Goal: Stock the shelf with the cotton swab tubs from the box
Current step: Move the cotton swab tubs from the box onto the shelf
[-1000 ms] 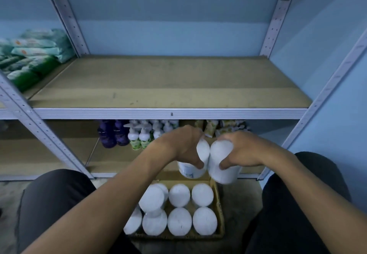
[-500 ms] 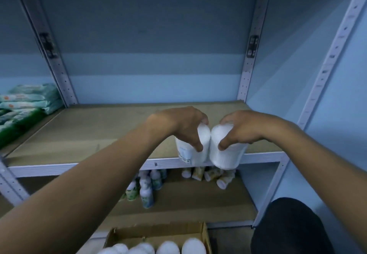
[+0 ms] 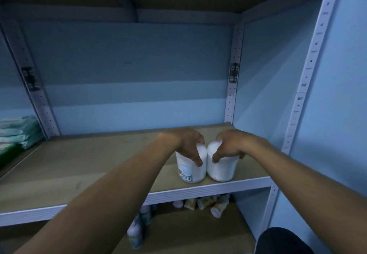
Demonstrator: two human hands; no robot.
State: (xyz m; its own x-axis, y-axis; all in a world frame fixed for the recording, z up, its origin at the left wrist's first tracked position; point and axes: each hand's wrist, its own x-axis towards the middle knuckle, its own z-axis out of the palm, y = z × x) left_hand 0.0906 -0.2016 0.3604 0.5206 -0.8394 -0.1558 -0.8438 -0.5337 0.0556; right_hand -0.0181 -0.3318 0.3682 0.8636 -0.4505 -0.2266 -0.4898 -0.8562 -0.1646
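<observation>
Two white cotton swab tubs stand side by side near the front right of the wooden shelf [image 3: 83,166]. My left hand [image 3: 186,144] grips the left tub [image 3: 188,171] from above; a barcode label shows on its side. My right hand [image 3: 228,146] grips the right tub [image 3: 221,169] from above, fingers curled over its lid. Both tubs appear to sit on the shelf board, touching each other. The box is out of view.
Green and white soft packs [image 3: 15,134] are stacked at the shelf's far left. Bottles [image 3: 139,228] and small tubes [image 3: 208,204] sit on the lower shelf. Metal uprights [image 3: 232,87] frame the bay, with a blue wall at the right.
Both hands lifted the two tubs from above the box up and forward onto the shelf. The view tilted upward, so the box has left the frame.
</observation>
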